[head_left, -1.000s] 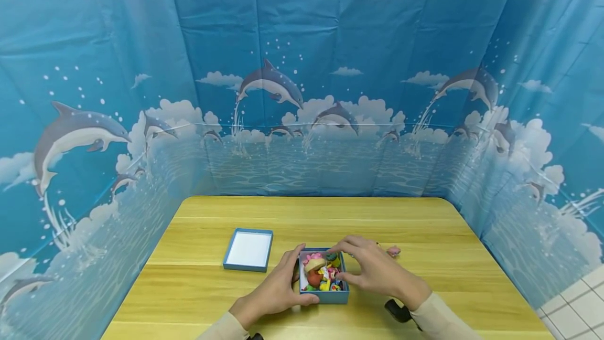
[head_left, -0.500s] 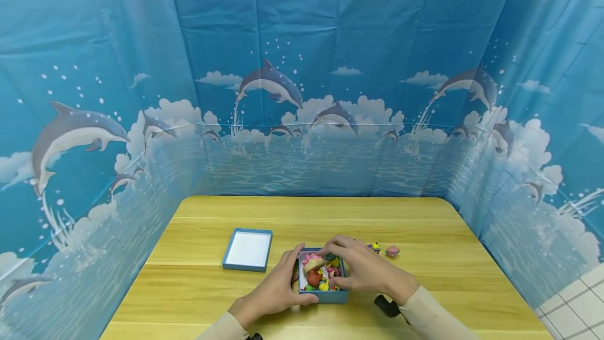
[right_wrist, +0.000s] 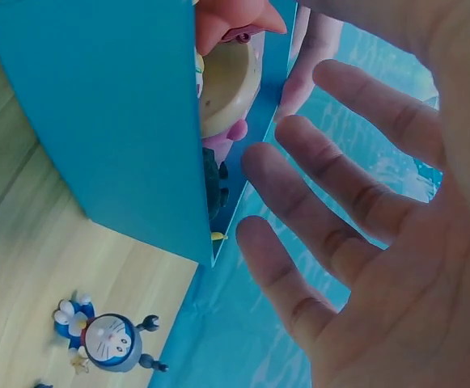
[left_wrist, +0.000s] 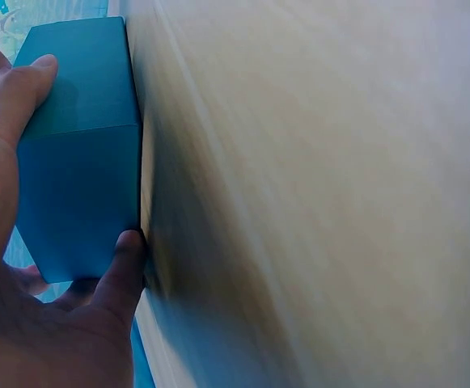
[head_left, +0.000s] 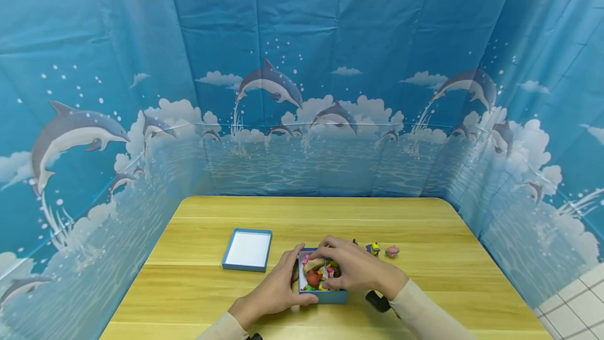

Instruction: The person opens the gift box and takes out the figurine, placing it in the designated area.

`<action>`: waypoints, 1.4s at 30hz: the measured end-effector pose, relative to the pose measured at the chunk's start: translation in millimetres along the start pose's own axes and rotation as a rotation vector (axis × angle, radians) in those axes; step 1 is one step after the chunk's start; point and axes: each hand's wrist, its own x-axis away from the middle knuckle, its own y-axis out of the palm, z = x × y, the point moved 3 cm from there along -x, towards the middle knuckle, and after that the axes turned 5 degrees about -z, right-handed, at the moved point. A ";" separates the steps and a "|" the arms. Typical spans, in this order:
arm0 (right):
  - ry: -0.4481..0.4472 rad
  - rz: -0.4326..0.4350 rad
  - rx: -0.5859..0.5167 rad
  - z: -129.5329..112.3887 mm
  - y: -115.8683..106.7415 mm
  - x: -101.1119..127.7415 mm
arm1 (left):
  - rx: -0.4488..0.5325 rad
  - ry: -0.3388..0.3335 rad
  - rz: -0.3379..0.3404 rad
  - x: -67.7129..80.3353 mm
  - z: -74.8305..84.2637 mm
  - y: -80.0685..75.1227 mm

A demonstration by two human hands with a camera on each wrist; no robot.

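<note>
A blue box (head_left: 332, 298) full of small toy figures stands near the table's front, its top uncovered. My left hand (head_left: 278, 288) grips its left side; in the left wrist view the thumb (left_wrist: 32, 85) lies on one wall and the other fingers reach round an adjoining wall. Over the box's right half hovers my right hand (head_left: 356, 269), holding nothing. Its fingers (right_wrist: 295, 190) are spread and only slightly bent beside the opening in the right wrist view. Inside the box show a reddish-orange toy (head_left: 313, 278), a tan ring-shaped piece (right_wrist: 233, 89) and a dark green toy (right_wrist: 212, 184).
A shallow blue lid (head_left: 245, 267) with a white inside lies left of the box. Beyond the right hand stand a yellow-and-blue figure (head_left: 374, 248) and a pink one (head_left: 392, 251). A blue-and-white cat figure (right_wrist: 109, 339) is near the box. A dolphin-print curtain (head_left: 302, 167) surrounds the table.
My right hand has moved left across the box, covering more of the toys. Figures on the table behind it have come into view. The left hand and box stay put.
</note>
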 end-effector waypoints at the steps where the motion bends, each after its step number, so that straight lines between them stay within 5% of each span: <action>1: -0.003 -0.005 -0.009 -0.1 0.1 -0.9 | 0.001 -0.001 -0.001 0.0 0.0 0.0; 21: -0.016 -0.107 -0.078 1.3 9.2 -17.4 | 0.019 0.012 0.002 -0.4 -2.4 1.8; 42: -0.049 -0.085 -0.030 0.0 13.0 -22.4 | 0.000 0.016 0.008 -1.2 -5.5 2.7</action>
